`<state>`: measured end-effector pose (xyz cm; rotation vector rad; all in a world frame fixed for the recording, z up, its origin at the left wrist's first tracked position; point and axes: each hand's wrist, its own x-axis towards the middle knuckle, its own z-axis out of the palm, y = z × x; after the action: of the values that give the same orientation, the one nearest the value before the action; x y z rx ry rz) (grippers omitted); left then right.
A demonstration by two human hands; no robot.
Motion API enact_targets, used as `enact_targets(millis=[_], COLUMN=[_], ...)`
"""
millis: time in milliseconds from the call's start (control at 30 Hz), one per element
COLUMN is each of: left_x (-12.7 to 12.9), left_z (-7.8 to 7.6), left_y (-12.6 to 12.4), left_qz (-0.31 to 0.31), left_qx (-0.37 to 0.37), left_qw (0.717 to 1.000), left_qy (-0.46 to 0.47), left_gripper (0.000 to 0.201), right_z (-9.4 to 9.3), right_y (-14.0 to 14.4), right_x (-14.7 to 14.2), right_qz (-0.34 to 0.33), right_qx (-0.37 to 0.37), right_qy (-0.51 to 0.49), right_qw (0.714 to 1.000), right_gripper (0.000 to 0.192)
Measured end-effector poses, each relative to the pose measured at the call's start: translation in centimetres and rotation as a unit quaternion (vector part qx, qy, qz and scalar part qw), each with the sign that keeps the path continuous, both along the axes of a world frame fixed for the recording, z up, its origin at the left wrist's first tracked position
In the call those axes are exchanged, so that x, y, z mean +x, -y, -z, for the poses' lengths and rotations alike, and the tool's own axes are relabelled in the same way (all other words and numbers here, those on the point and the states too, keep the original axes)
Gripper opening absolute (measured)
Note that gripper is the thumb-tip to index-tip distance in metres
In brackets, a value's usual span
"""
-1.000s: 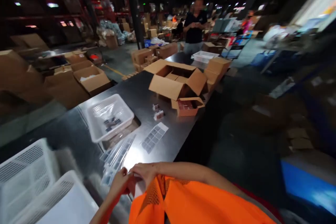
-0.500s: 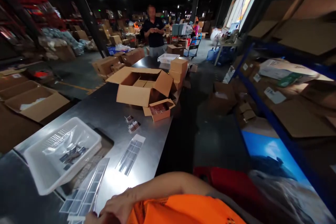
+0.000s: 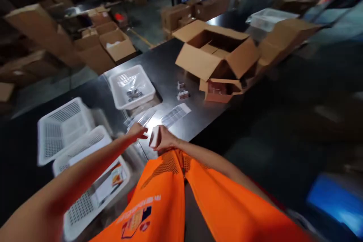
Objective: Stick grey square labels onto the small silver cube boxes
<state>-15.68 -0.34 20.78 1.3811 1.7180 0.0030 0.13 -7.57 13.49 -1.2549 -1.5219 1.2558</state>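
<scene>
My right hand (image 3: pixel 166 138) is closed around a small white-and-brown box (image 3: pixel 154 137) above the near edge of the metal table. Just left of it, my left hand (image 3: pixel 137 131) is empty, its fingers apart and pointing toward the box without visibly touching it. Beyond the hands lies a clear sheet of labels or sleeves (image 3: pixel 176 115), with more clear strips (image 3: pixel 140 118) beside it. A few small brown-and-white boxes (image 3: pixel 183 94) sit farther up the table. Motion blurs fine detail on the held box.
A white basket (image 3: pixel 113 91) with plastic-wrapped pieces stands ahead-left; other white baskets (image 3: pixel 42 136) are nearer on the left. A large open carton (image 3: pixel 195 60) and a smaller carton (image 3: pixel 218 97) of brown boxes occupy the table's right side. A far white basket (image 3: pixel 263 22) stands behind.
The view has swung left and down, bringing the left-hand baskets and both forearms into sight. The hands are now apart, and a small box shows in my right hand.
</scene>
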Motion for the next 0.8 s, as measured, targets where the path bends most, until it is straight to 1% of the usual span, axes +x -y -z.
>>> enact_targets(millis=[67,100,133,200,267,333,400,433,467,500,567,600,633,667,700,733,800], left_x=[-1.4,-2.0,-2.4,-2.6,-2.2,-1.5,-1.3,-1.5,-1.9,-2.5,-3.5,-3.8,-3.8,-3.5,-3.0,-2.3,-0.7], left_z=[-0.7,-0.9,-1.0,-0.6,0.6,1.9,2.6,2.6,2.4,2.1,1.3,1.0,0.8,0.8,0.8,0.9,1.5], left_y=[-0.9,-0.8,-0.3,1.3,3.1,3.9,3.4,2.9,2.2,1.6,0.7,0.6,0.8,1.1,1.7,2.2,3.3], left_qz=[-0.006,0.002,0.014,0.039,0.045,0.011,-0.04,-0.056,-0.06,-0.047,0.006,0.033,0.054,0.066,0.07,0.068,0.054], left_qx=[0.024,0.046,0.072,0.139,0.215,0.295,0.353,0.369,0.378,0.382,0.387,0.395,0.409,0.428,0.45,0.473,0.509], left_qw=[0.998,0.996,0.992,0.976,0.955,0.933,0.915,0.908,0.903,0.9,0.892,0.885,0.876,0.866,0.857,0.849,0.837], left_qy=[0.049,0.078,0.106,0.163,0.201,0.205,0.193,0.19,0.194,0.203,0.233,0.245,0.251,0.249,0.239,0.225,0.196], left_gripper=[0.038,0.046,0.057,0.08,0.098,0.108,0.101,0.095,0.089,0.087,0.095,0.099,0.104,0.109,0.115,0.123,0.137], right_z=[-0.5,-1.0,-1.6,-3.1,-4.8,-6.7,-8.7,-9.8,-10.9,-12.1,-14.4,-15.4,-16.1,-16.5,-16.7,-16.6,-16.0], right_y=[-0.7,-1.2,-1.7,-2.9,-3.8,-4.4,-4.6,-4.7,-4.9,-5.1,-5.7,-6.0,-6.3,-6.5,-6.5,-6.2,-5.4], right_x=[0.0,-0.1,-0.3,-0.8,-1.5,-2.0,-1.7,-1.3,-0.8,-0.2,1.0,1.3,1.4,1.3,1.0,0.5,-0.8], right_qz=[0.054,0.079,0.107,0.161,0.211,0.235,0.216,0.194,0.169,0.136,0.055,-0.003,-0.035,-0.049,-0.043,-0.018,0.022], right_qx=[-0.01,-0.014,-0.02,-0.03,-0.039,-0.038,-0.021,-0.008,0.006,0.022,0.05,0.068,0.081,0.088,0.088,0.08,0.054], right_qy=[0.024,0.037,0.05,0.074,0.094,0.111,0.133,0.145,0.156,0.169,0.196,0.223,0.256,0.294,0.334,0.366,0.405], right_qw=[0.998,0.996,0.993,0.984,0.972,0.965,0.967,0.97,0.973,0.976,0.978,0.972,0.963,0.95,0.938,0.927,0.912], right_gripper=[0.092,0.101,0.105,0.105,0.103,0.101,0.097,0.093,0.09,0.085,0.075,0.064,0.051,0.041,0.035,0.034,0.042])
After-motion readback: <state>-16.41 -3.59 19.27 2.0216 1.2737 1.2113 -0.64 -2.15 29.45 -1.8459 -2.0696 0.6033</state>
